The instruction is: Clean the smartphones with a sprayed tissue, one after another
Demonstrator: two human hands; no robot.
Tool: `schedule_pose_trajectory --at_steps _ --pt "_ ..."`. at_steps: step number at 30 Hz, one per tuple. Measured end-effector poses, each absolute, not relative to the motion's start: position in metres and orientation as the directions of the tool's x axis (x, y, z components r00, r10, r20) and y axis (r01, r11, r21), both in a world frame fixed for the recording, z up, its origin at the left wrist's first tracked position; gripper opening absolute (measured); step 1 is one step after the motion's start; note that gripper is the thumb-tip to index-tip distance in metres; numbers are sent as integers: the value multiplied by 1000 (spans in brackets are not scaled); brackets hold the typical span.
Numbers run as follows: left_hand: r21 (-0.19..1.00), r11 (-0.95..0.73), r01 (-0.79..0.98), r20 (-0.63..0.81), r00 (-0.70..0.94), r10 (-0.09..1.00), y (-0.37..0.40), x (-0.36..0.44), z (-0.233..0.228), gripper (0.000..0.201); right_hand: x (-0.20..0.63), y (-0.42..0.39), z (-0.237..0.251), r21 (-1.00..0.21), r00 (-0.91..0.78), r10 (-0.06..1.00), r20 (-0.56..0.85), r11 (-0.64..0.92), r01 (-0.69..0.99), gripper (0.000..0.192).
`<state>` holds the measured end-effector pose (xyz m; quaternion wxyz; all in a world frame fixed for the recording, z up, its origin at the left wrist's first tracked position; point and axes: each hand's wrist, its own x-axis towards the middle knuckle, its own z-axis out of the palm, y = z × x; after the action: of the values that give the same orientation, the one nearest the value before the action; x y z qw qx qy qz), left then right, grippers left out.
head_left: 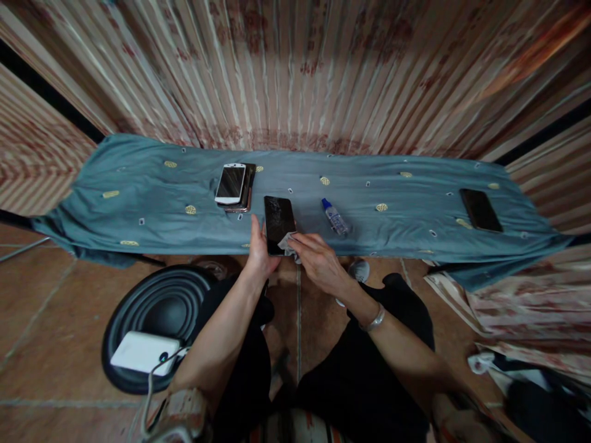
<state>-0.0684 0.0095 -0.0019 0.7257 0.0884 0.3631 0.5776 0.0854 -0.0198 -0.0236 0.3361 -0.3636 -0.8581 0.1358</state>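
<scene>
A black phone [278,221] with a cracked screen lies at the near edge of a table covered in a teal cloth [138,184]. My left hand [258,249] grips its lower left edge. A small white wipe [289,243] sits on the phone's lower right corner, pressed there by my right hand [316,258]. A small clear bottle with a blue cap [335,217] lies just right of the phone.
A white phone stacked on darker phones [235,186] rests to the left, and another black phone [481,210] lies far right. On the floor, a white power bank [144,352] sits on a black round speaker [157,307]. A striped curtain hangs behind.
</scene>
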Motion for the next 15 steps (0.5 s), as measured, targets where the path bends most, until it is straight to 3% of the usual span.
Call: schedule_pose_trajectory --at_steps 9,15 --pt "563 384 -732 -491 79 868 6 -66 -4 77 68 -25 -27 -480 -535 679 502 734 481 41" --pt "565 322 -760 -471 23 882 3 -62 1 73 59 -22 -25 -479 -556 671 490 740 472 42"
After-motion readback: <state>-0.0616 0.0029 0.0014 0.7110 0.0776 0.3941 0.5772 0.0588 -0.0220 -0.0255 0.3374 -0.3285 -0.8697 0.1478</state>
